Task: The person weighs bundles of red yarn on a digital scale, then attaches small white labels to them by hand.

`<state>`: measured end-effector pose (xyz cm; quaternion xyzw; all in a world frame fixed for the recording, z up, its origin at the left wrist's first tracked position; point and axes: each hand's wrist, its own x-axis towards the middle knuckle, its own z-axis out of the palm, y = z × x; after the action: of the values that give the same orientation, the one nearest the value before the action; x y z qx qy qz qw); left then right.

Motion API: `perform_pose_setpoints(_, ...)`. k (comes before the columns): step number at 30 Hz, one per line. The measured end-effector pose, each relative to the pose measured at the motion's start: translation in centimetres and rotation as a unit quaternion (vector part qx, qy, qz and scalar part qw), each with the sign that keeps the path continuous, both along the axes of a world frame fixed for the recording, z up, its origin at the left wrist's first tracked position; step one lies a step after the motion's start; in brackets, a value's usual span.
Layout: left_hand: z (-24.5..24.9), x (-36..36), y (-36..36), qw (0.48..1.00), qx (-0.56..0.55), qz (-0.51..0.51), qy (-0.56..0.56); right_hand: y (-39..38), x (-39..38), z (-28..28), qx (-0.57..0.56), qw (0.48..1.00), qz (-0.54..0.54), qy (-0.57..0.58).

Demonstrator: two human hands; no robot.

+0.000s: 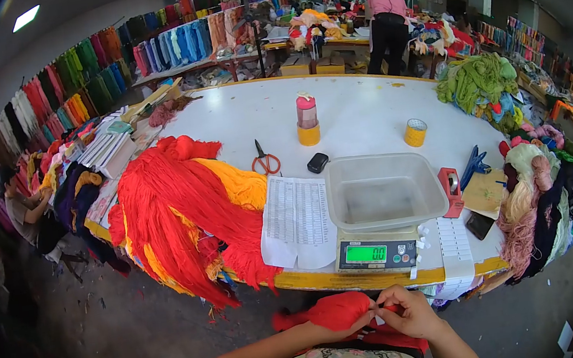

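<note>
Low in the view, close to my body, I hold a bundle of red yarn (338, 311). My left hand (357, 325) grips it from below. My right hand (406, 311) pinches its end, fingers closed on the strands. Just ahead, at the table's near edge, stands a digital scale (374, 254) with a lit green display and an empty clear plastic tub (382, 192) on top. A large heap of red, orange and yellow yarn (183, 213) hangs over the edge to the left of the scale.
On the white table (364, 108) lie a printed sheet (297, 222), orange scissors (265, 160), a bottle (307, 119), yellow tape rolls (415, 132) and green yarn (478, 80). Mixed yarn hangs at right. One person sits at left (30, 214); another stands beyond the table (387, 20).
</note>
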<state>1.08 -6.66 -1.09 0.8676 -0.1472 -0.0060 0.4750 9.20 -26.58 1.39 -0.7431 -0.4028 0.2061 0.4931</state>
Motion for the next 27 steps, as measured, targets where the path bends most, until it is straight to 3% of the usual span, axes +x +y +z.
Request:
perform_pose_setpoints(2, 0.4, 0.0, 0.6, 0.98, -0.127, -0.049, 0.145, 0.1, 0.3, 0.5, 0.016, 0.998, 0.051, -0.015)
perform_pose_setpoints(3, -0.3, 0.0, 0.9, 0.944, -0.207, -0.069, 0.246, 0.3, 0.6, 1.0, 0.035, 0.996, 0.083, -0.02)
perform_pose_setpoints(5, -1.5, 0.2, 1.6, 0.821, -0.354, -0.105, 0.435, 0.5, 0.6, 1.0, 0.064, 0.993, 0.1, -0.026)
perform_pose_setpoints(8, -0.4, -0.1, 1.4, 0.87, -0.34, -0.063, 0.35, 0.7, 0.4, -1.0, 0.085, 0.995, 0.042, -0.037)
perform_pose_setpoints(11, 0.3, -0.5, 0.3, 0.954, -0.262, 0.008, 0.146, 0.7, -0.1, -1.9, 0.083, 0.996, -0.034, -0.025)
perform_pose_setpoints(13, -0.2, -0.3, 0.4, 0.959, -0.253, 0.026, 0.128, 1.0, -0.3, -1.5, 0.072, 0.995, -0.066, 0.033)
perform_pose_setpoints(17, 0.0, -0.2, -0.4, 0.941, -0.291, 0.087, 0.151, 1.4, -0.9, -1.2, 0.054, 0.995, -0.083, -0.032)
perform_pose_setpoints(19, -1.2, -0.1, -0.7, 0.931, -0.309, 0.105, 0.165, 1.1, -0.9, -1.6, 0.052, 0.995, -0.085, -0.01)
perform_pose_setpoints(22, -2.2, 0.5, 0.1, 0.988, -0.088, 0.086, -0.097, 0.0, -0.4, -3.0, 0.048, 0.996, -0.067, 0.038)
perform_pose_setpoints(23, -2.4, 0.1, 0.5, 0.983, -0.159, 0.088, 0.019, -0.9, -0.7, -3.4, 0.043, 0.995, -0.066, 0.065)
perform_pose_setpoints(24, -2.7, -0.2, 1.0, 0.98, -0.166, 0.103, -0.025, -2.1, -0.6, -2.4, -0.045, 0.988, -0.068, 0.132)
perform_pose_setpoints(25, -0.5, -1.0, 2.1, 0.98, -0.147, 0.13, 0.04, -3.6, 0.0, -2.0, -0.09, 0.988, -0.034, 0.122)
perform_pose_setpoints(26, 0.0, -1.4, 4.0, 0.988, -0.11, 0.11, 0.005, -5.1, 0.5, -1.0, -0.099, 0.972, -0.025, 0.21)
perform_pose_setpoints(27, 0.9, -2.3, 5.7, 0.957, -0.216, 0.125, 0.145, -7.7, 1.7, -3.2, -0.078, 0.972, 0.007, 0.222)
